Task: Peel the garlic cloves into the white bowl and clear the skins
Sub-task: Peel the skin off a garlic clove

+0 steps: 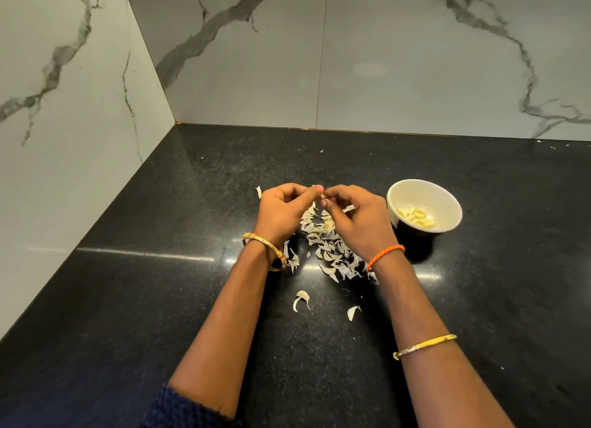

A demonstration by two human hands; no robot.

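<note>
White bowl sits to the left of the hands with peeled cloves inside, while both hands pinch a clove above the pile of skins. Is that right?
Not quite. The head view shows the white bowl to the right of the hands, beside the right hand. The rest holds: peeled cloves lie inside, and the left hand and right hand pinch a clove above the pile of skins.

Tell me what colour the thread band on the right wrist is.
Orange: the braided thread band sits at the right wrist, seen clearly in the head view.
</note>
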